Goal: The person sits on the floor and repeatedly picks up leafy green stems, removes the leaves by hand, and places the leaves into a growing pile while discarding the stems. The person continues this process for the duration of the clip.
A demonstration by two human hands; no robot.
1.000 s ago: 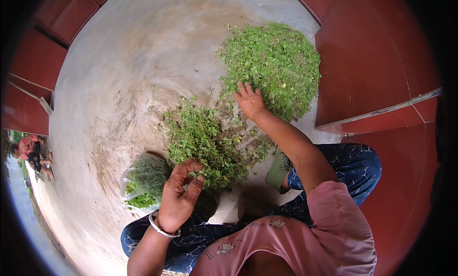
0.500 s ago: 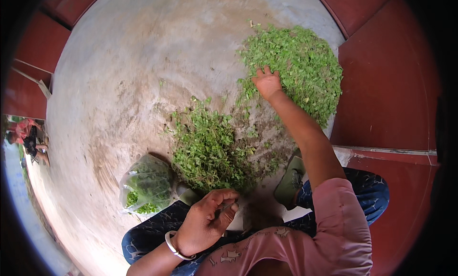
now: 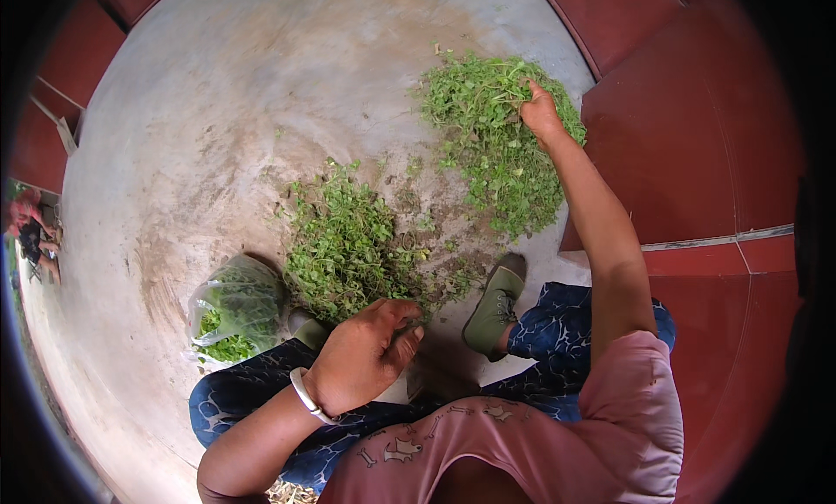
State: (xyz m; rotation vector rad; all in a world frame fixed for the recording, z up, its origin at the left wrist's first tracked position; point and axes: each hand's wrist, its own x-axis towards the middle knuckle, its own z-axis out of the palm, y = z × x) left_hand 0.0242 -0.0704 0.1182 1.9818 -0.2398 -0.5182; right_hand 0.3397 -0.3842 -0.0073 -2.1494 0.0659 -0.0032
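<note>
My right arm is stretched out to the far pile of leafy greens (image 3: 501, 147). There my right hand (image 3: 542, 114) is closed on some of the leafy greens at the pile's right side; most of its fingers are hidden among the leaves. Above my lap, my left hand (image 3: 370, 352) is curled, with its thumb close to the bent fingers. Whatever it holds, if anything, is hidden. Just beyond it lies a nearer pile of leafy greens (image 3: 340, 247). A clear plastic bag (image 3: 235, 308) with greens inside stands to the left of this pile.
Loose leaves and dirt are scattered over the concrete floor (image 3: 200, 138) between the piles. Red panels (image 3: 670, 147) border the right side. My green shoe (image 3: 496, 304) rests beside the near pile. At the far left edge another person (image 3: 33, 230) sits low.
My right hand has moved farther out and right across the far pile, from its near left edge to its right side, and closed on greens. My left hand stays curled over my lap.
</note>
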